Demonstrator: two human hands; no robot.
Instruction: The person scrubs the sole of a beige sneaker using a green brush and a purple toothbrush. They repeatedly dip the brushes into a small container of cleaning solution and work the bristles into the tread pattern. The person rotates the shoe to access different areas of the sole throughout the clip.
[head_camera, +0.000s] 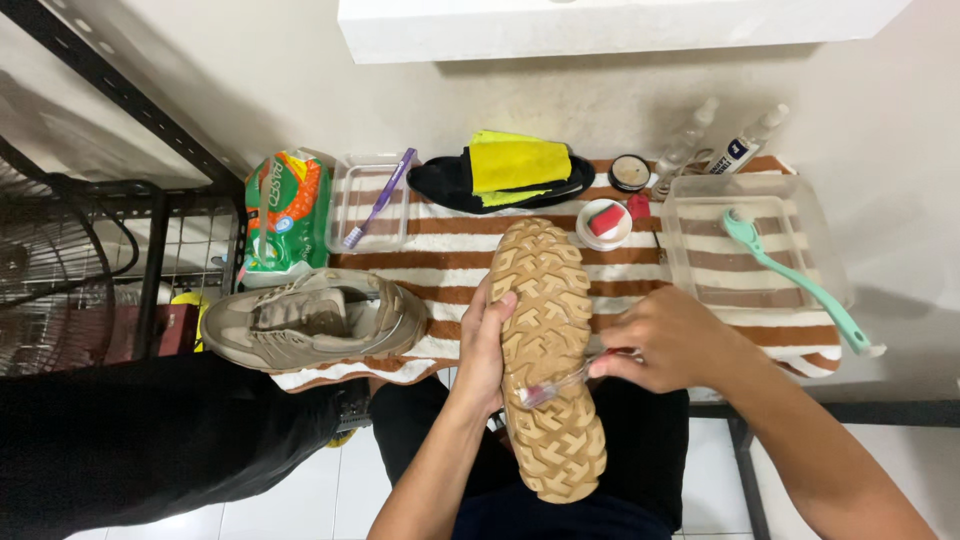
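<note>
**Sole scrub under way, brush on mid-tread**

Between both hands, over the lap, sits the shoe (548, 350), sole up, toe pointing away from the person. Left hand (484, 345) is wrapped around the shoe's left edge, fingers curled over the tread, gripping firm. Right hand (668, 343) is pinched closed on a small toothbrush (560, 383), clear handle with a red part, bristle end touching the sole just below the left fingers.

Step, by my read: scrubbing the tan lugged sole, roughly mid-length. Next move likely calls for short strokes along the grooves while the left hand keeps the shoe from twisting; the left fingertips lie close to the bristles, so they may need to shift.

Around: left of the left hand, the second shoe (312, 325) lies upright on its sole on a striped towel (450, 250). Beyond the hands, a black sandal (440, 182) with a yellow cloth (518, 164) on it, a round tin (629, 172), a small dish (604, 228) holding a red-white block, and two spray bottles (718, 140). Beyond the right hand, a clear tray (680, 260) with a long green brush (795, 280). Far left, another clear tray (350, 215) holding a purple toothbrush (380, 198), next to a green wipes pack (285, 215). A black-clad leg (150, 440) lies nearer, below the second shoe.

Nothing blocks the sole itself.
</note>
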